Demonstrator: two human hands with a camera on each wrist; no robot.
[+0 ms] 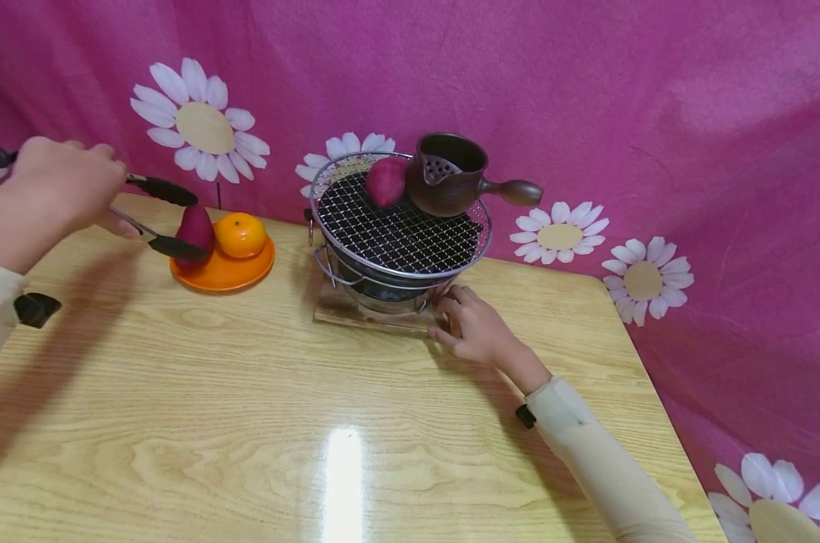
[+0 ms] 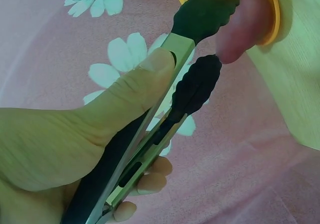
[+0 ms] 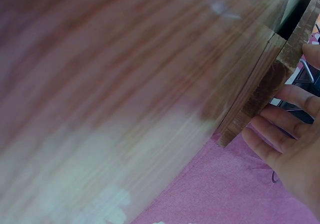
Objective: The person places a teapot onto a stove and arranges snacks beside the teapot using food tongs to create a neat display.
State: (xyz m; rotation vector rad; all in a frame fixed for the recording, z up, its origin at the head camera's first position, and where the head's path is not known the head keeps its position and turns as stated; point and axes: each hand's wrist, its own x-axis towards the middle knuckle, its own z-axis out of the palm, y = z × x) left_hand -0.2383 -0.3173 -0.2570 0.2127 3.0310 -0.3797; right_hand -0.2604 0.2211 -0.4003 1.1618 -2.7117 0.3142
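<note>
My left hand (image 1: 66, 181) grips a pair of tongs (image 2: 142, 149) with black scalloped tips, thumb on one arm and fingers round the other. The tips stand apart on either side of a purple sweet potato (image 1: 196, 228), which leans on an orange plate (image 1: 222, 280) beside an orange fruit (image 1: 241, 235). My right hand (image 1: 479, 326) holds the right front corner of the wooden base (image 1: 376, 323) under a round grill (image 1: 399, 249), thumb toward the front edge. In the right wrist view its fingertips (image 3: 254, 136) lie along the board's edge.
On the wire mesh sit another purple sweet potato (image 1: 385, 182) and a dark brown side-handled pot (image 1: 446, 177), its handle pointing right. A wire handle (image 1: 338, 275) hangs at the grill's front. Behind the wooden table (image 1: 247, 422) hangs a pink flowered cloth (image 1: 410, 68).
</note>
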